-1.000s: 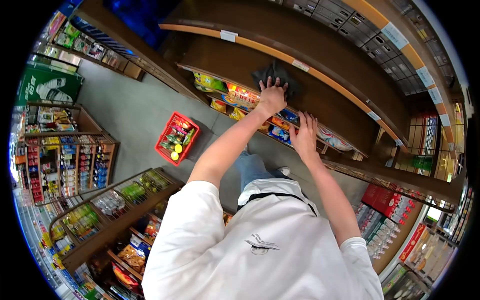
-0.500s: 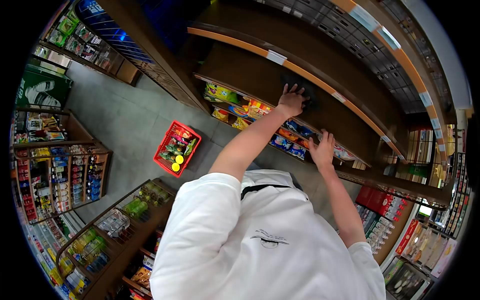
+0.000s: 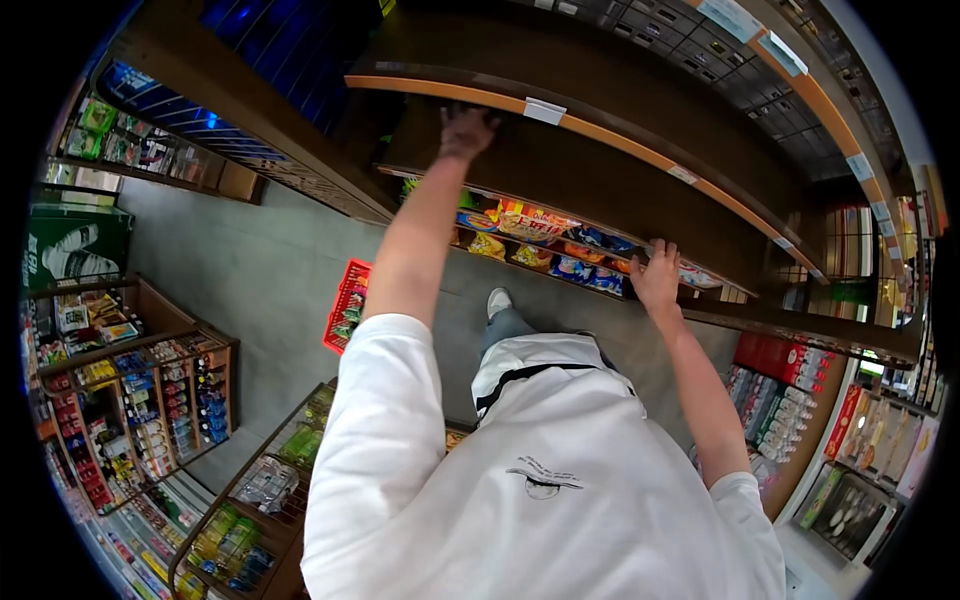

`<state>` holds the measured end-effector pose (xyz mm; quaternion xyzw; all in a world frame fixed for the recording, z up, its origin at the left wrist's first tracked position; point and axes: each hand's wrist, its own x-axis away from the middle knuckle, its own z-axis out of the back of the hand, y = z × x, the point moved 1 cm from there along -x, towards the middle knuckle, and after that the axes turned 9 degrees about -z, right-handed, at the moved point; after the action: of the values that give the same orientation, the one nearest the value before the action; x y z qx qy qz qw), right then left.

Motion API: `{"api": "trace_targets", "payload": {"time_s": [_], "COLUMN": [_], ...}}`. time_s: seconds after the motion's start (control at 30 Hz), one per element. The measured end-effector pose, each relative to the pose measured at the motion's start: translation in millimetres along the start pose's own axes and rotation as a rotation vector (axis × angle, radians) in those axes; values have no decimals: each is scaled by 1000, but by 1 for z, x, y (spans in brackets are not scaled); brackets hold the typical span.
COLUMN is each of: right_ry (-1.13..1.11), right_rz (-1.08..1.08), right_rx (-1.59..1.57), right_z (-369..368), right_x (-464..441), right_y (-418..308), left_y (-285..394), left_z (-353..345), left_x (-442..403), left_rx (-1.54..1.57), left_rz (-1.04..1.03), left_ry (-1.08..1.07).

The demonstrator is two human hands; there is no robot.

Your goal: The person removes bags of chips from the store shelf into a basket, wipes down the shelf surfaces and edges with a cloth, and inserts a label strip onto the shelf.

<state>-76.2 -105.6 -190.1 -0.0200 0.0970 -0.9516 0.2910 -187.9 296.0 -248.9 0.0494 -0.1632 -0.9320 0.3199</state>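
My left hand [image 3: 467, 132] reaches in over a brown shelf board [image 3: 590, 185], close to its left end and under the orange-edged shelf [image 3: 430, 88] above. The hand lies flat and is blurred, pressing on what looks like a dark cloth [image 3: 491, 123], hard to make out against the board. My right hand [image 3: 656, 277] rests on the front edge of the same board, further right, fingers apart and nothing held in them. Bagged snacks [image 3: 530, 222] stand on the lower shelves beneath.
A red shopping basket [image 3: 345, 310] with goods sits on the grey floor, partly behind my left arm. A dark upright post [image 3: 230, 100] closes the shelf's left end. Bottles [image 3: 785, 410] stand to the right; a rack of packaged drinks [image 3: 235, 540] is at lower left.
My left hand has swept left along the shelf board, from its middle towards the left end. My right hand stays at the board's front edge. The view has shifted, and a shoe now shows.
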Motion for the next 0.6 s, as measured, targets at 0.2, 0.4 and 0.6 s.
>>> {"api": "trace_targets", "payload": {"time_s": [0.2, 0.4, 0.6], "right_ry": [18, 47, -93], "right_rz": [-75, 361, 621], "right_rx": [-75, -295, -395], "right_z": [-10, -13, -29], "right_x": [3, 16, 10], "right_y": [-11, -75, -134], "left_y": [-14, -9, 19], "left_z": [7, 17, 5], "left_x": [14, 25, 71], "left_rx": [34, 56, -29], "left_rz": [80, 115, 229], "left_ry": [75, 11, 14]}}
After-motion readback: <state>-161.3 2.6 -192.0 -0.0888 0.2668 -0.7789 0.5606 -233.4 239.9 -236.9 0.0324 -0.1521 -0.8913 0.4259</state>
